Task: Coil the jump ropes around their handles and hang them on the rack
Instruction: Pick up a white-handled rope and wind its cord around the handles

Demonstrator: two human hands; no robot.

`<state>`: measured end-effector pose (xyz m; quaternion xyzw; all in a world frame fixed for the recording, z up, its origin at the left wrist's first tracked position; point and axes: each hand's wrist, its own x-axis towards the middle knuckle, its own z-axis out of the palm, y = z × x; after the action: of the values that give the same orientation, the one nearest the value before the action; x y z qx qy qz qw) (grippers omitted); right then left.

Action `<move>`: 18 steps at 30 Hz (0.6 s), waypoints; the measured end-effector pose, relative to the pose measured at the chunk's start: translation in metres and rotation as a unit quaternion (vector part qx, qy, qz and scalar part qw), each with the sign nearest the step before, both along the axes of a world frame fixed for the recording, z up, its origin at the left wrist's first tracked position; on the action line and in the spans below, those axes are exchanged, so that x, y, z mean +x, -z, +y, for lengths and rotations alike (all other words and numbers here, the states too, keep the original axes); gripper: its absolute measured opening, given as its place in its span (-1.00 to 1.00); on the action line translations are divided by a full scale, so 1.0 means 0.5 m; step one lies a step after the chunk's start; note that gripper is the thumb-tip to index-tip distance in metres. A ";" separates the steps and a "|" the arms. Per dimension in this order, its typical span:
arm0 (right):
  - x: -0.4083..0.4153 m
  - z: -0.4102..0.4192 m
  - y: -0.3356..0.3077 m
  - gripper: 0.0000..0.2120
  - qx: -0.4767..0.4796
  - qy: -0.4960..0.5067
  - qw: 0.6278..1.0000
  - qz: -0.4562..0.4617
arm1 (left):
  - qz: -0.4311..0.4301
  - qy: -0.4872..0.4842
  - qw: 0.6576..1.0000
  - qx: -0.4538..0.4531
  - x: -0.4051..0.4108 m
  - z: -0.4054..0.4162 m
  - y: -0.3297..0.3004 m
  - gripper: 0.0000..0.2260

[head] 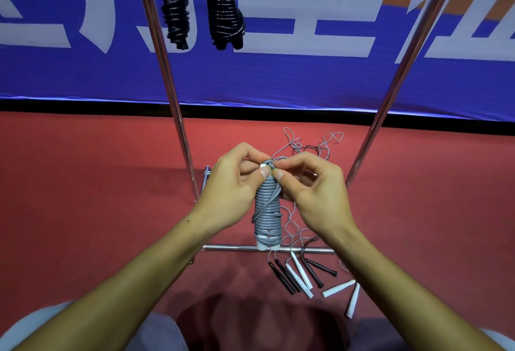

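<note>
Looks like you're finishing the wrap: your left hand (234,183) and right hand (309,186) both pinch the top of the grey coiled jump rope bundle (267,211), so next tuck that end in and hang it on the far chrome rack (167,58).

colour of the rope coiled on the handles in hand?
Grey rope wound over white handles, seen clearly in the head view.

The rack (395,77) was bright polished metal. The grey rope (267,208) looked like smooth, slightly glossy plastic cord, and the black coils (223,13) shone the same way. The floor (83,183) was matt red, finely textured. The banner (278,77) looked like smooth printed cloth.
</note>
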<state>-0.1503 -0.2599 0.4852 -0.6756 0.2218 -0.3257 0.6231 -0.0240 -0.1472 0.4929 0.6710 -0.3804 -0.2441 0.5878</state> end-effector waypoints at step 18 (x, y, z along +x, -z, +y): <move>0.003 0.000 -0.008 -0.77 0.049 0.018 0.998 0.025 | -0.030 -0.047 0.998 -0.031 -0.031 -0.008 0.003 -0.88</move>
<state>-0.1486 -0.2598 0.4892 -0.6485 0.2654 -0.3086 0.6433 -0.0396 -0.1514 0.4914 0.6769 -0.3733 -0.1840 0.6071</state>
